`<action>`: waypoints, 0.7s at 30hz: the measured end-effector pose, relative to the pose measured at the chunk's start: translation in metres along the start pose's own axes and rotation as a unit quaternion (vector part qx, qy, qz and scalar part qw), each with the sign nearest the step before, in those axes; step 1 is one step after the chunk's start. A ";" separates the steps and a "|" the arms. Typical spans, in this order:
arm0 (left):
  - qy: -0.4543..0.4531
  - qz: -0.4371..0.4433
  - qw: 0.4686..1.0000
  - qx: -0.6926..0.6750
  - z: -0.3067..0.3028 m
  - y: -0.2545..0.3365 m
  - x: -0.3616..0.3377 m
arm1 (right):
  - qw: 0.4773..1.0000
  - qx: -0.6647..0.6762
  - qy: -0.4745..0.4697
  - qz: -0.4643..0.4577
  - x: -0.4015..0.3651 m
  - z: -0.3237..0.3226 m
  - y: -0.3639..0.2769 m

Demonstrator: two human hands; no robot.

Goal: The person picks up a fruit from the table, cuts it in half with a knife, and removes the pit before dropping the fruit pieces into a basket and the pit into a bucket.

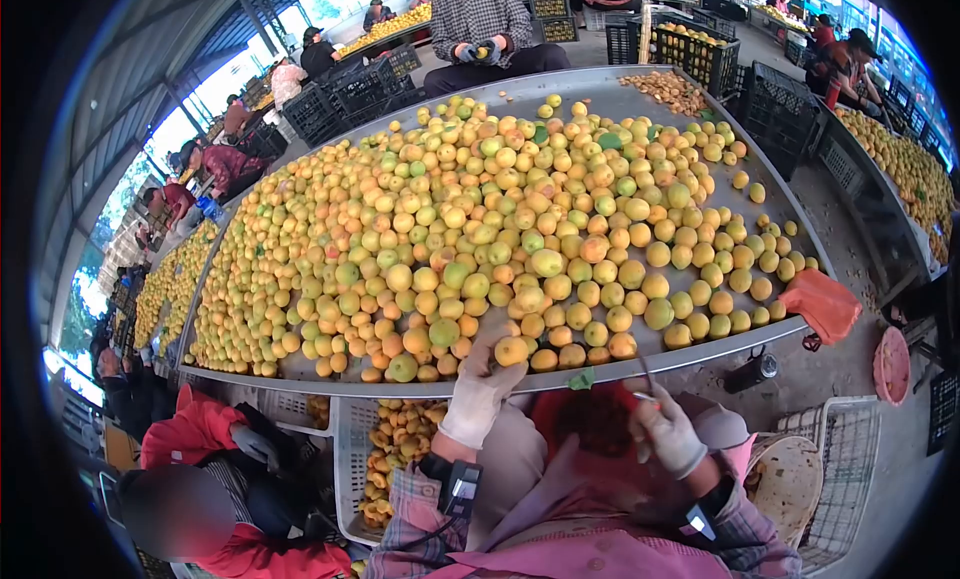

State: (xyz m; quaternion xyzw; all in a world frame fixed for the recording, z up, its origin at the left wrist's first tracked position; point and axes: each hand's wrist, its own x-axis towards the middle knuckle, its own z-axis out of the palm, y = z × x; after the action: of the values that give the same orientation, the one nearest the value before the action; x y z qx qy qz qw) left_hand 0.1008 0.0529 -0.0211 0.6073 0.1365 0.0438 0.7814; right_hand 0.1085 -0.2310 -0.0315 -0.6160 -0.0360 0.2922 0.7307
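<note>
My left hand (pixel 482 391), in a pale glove, reaches to the near edge of a metal table (pixel 640 365). Its fingertips are closed on a yellow-orange fruit (pixel 510 351). My right hand (pixel 672 434), also gloved, is closed around a small knife (pixel 643 364) whose thin blade points up toward the table edge. Between my hands and below the edge sits a red container (pixel 560 409) with dark contents. A green leaf (pixel 581 380) lies at the rim. A wide heap of similar fruit (pixel 450 239) covers much of the tabletop.
A white crate (pixel 350 469) of cut fruit stands left of my legs, beside a person in red (pixel 200 434). At right are a basket (pixel 790 479), a white crate (pixel 850 459), a black bottle (pixel 752 371) and an orange bag (pixel 822 304). Another person (pixel 482 24) sits across the table.
</note>
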 end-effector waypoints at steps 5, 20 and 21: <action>-0.047 -0.036 0.998 -0.014 0.025 0.014 -0.044 | 0.994 -0.025 -0.103 -0.034 0.006 0.048 -0.030; -0.102 0.049 0.971 0.211 0.030 0.029 -0.093 | 0.933 -0.274 -0.056 -0.226 -0.003 0.083 -0.027; -0.079 0.060 0.958 0.269 0.032 0.037 -0.097 | 0.918 -0.289 -0.046 -0.266 -0.002 0.086 -0.026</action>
State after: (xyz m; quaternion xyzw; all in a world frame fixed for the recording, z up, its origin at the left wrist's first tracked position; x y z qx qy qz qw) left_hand 0.0200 0.0102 0.0370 0.8035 0.0444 0.0045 0.5936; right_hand 0.0808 -0.1579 0.0139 -0.7541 -0.3149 0.0921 0.5689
